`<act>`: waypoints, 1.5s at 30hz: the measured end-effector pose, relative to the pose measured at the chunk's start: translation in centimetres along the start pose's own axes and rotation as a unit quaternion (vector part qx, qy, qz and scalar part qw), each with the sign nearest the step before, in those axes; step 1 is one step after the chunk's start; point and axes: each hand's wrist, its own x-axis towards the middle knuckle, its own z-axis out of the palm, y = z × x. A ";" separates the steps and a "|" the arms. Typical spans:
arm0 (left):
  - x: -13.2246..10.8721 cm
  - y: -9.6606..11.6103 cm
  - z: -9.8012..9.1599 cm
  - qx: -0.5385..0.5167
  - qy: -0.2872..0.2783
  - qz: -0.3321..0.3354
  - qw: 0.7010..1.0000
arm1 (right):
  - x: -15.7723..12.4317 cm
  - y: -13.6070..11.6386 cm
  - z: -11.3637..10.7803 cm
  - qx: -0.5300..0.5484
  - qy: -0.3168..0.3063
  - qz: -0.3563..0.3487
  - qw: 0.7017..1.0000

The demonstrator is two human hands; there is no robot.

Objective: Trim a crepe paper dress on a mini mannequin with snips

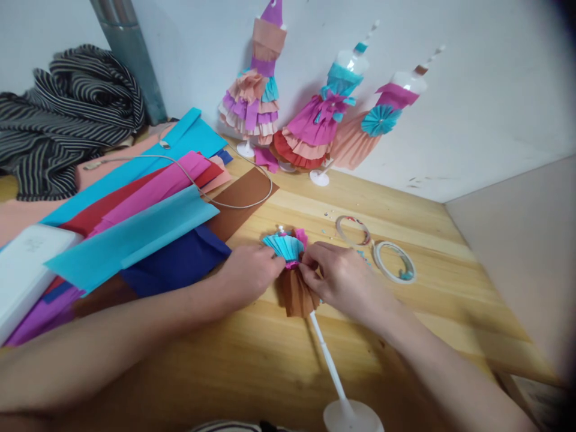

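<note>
A small paper dress lies on a stand tipped toward me, with a pleated light-blue top [284,246], a magenta waist and a brown gathered skirt [297,297]. At the left edge of the waist, my left hand [252,273] is closed in a pinch on the dress. Opposite it, my right hand [339,279] pinches the right side near the magenta band; its fingertips partly cover the paper. From under the skirt a white rod [330,360] runs to a round white base [353,415] at the near edge of view.
Two tape rolls [395,262] lie right of my right hand. Three dressed stands, one with a pink skirt [310,127], lean at the wall. Coloured paper sheets [135,237], a cable [243,207], a white box [33,270], striped cloth [85,108] and a bottle [132,57] occupy the left.
</note>
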 end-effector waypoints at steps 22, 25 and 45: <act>-0.1 1.1 0.2 0.149 -0.062 0.062 0.985 | -1.2 0.1 0.0 0.064 0.042 -0.029 0.997; -0.5 0.9 0.1 0.098 -0.054 0.030 0.993 | -1.3 -0.1 -0.1 0.074 0.030 -0.018 0.997; -0.1 0.8 1.0 0.034 -0.029 -0.008 0.999 | -1.6 0.6 1.4 0.081 0.017 0.014 0.996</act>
